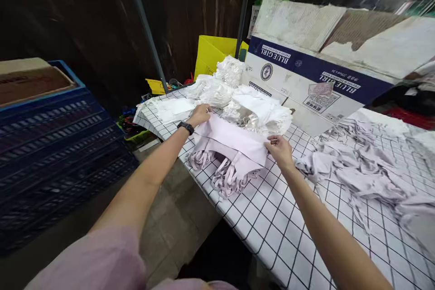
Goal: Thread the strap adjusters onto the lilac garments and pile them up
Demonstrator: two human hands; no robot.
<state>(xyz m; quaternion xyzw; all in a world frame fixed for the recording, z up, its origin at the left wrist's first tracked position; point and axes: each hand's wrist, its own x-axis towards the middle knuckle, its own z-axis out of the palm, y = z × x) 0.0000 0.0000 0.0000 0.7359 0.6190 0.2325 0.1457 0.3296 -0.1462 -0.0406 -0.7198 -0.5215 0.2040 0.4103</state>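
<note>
Evidently, both ends of a flat, pale lilac fabric piece (234, 138) were held: the left hand (201, 115), with a black watch (186, 128) at its wrist, had its grip closed on the far left corner, and the right hand (280, 147) had its grip pinched together on the right edge. The fabric lay over a pile of lilac cloth with looped straps (231, 181), near the left edge of a desk covered in white, black-checked cloth (282, 208). Just beyond it sat a stack of folded white fabric (263, 104), with bunched white cloth bundles (212, 90) at the far left. A white and dark-blue cardboard box (292, 86), its BLUE GIRL lettering upside down, stood behind the stack. Crumpled greyish-lilac garments (356, 167) were spread on the right, well apart from the pile
</note>
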